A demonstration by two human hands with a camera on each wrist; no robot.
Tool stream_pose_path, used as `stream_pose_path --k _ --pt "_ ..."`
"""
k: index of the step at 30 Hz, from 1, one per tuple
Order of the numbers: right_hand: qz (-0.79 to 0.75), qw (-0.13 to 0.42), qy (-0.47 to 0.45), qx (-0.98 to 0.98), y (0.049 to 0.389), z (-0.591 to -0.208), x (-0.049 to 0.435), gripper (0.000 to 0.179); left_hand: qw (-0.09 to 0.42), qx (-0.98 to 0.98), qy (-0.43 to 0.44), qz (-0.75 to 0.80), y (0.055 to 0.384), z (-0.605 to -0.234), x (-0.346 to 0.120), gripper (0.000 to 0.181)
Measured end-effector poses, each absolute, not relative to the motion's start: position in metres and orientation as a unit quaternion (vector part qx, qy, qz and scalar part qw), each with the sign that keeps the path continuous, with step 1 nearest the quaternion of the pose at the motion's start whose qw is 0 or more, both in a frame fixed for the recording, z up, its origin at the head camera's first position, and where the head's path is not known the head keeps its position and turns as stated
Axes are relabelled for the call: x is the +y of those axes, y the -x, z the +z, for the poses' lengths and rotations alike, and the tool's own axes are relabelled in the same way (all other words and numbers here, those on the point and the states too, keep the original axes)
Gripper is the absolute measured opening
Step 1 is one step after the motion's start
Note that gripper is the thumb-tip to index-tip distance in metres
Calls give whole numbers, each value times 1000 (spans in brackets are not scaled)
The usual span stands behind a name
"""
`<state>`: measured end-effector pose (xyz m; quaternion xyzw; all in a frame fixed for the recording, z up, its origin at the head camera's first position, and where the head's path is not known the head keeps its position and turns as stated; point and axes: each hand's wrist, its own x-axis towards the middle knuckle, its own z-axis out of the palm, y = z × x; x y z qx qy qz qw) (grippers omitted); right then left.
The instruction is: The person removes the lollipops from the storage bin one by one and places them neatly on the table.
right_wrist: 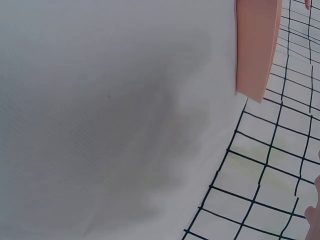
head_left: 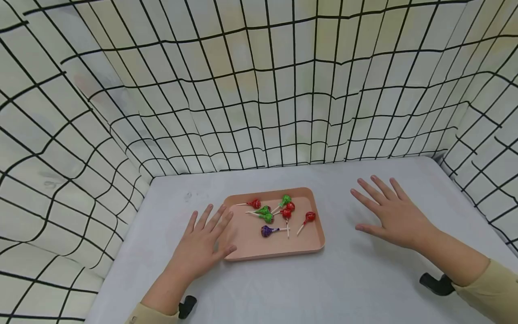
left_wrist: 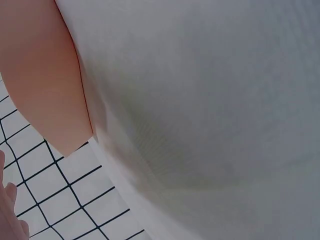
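Note:
A shallow pink tray (head_left: 279, 252) lies on the white table, holding several wrapped lollipops. A purple lollipop (head_left: 266, 231) sits nearest the front. Green lollipops (head_left: 268, 218) cluster in the middle with some red ones, while one red lollipop (head_left: 310, 217) lies apart at the right and another red lollipop (head_left: 255, 204) at the back left. My left hand (head_left: 204, 245), fingers spread, is at the tray's left edge and partly covers it. To the tray's right, my right hand (head_left: 394, 218) hovers with fingers spread. Both hands hold nothing. Each wrist view shows only fingertips and part of the tray (left_wrist: 45, 75) (right_wrist: 257, 50).
White walls with a black grid (head_left: 283, 90) surround the table (head_left: 344, 288) at the back and both sides. A black device (head_left: 437, 284) is strapped at the right wrist, and a similar black device (head_left: 187, 307) at the left.

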<state>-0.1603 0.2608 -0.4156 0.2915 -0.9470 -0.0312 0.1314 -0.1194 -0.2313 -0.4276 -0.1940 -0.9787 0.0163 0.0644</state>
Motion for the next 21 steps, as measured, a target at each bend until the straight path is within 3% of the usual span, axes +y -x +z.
stream_pose_path --k 21 --pt "-21 98 -292 -951 160 -421 250 88 52 -982 183 -19 120 -433 -238 82"
